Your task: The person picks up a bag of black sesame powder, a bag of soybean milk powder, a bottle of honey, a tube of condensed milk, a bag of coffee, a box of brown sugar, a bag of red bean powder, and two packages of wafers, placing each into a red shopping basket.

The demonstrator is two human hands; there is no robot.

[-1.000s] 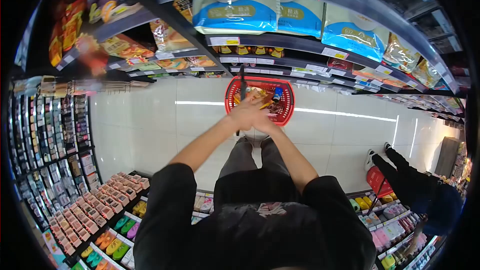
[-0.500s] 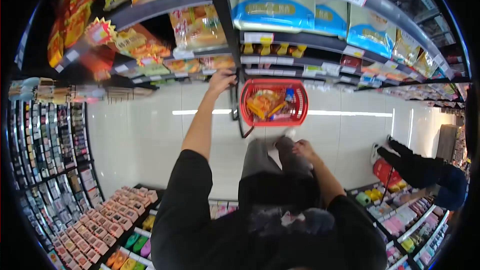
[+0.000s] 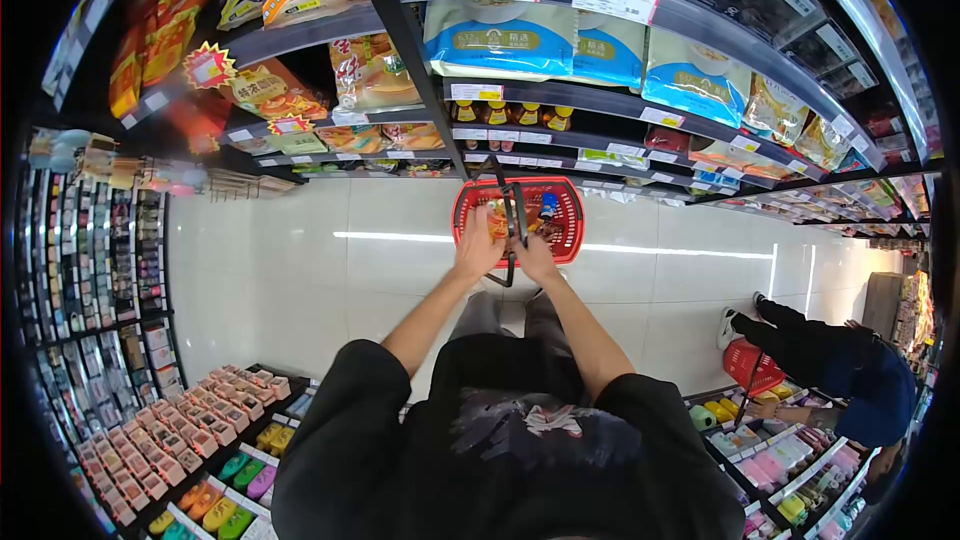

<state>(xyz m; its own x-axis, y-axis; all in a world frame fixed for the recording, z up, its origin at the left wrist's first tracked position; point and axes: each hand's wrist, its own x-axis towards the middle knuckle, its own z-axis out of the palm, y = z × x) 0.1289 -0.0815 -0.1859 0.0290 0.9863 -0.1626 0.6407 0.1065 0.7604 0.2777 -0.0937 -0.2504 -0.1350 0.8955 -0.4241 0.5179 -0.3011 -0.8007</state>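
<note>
Left hand (image 3: 481, 246) was over left side of red basket (image 3: 571, 217).
Right hand (image 3: 535, 257) was apart, at black handles (image 3: 519, 208); grips unclear.

From the head, we look forward and steeply down through one wide, round-edged view: our shirt (image 3: 500, 480) close at six o'clock, the red basket (image 3: 571, 222) mid-dial, shelves (image 3: 570, 98) beyond at twelve.

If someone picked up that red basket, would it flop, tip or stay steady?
The red basket looks like slotted plastic, so it should probably stay stiff. Its black handle is thin, so it might swing when lifted. The goods inside look loose, so they may slide if it tilts.
</note>
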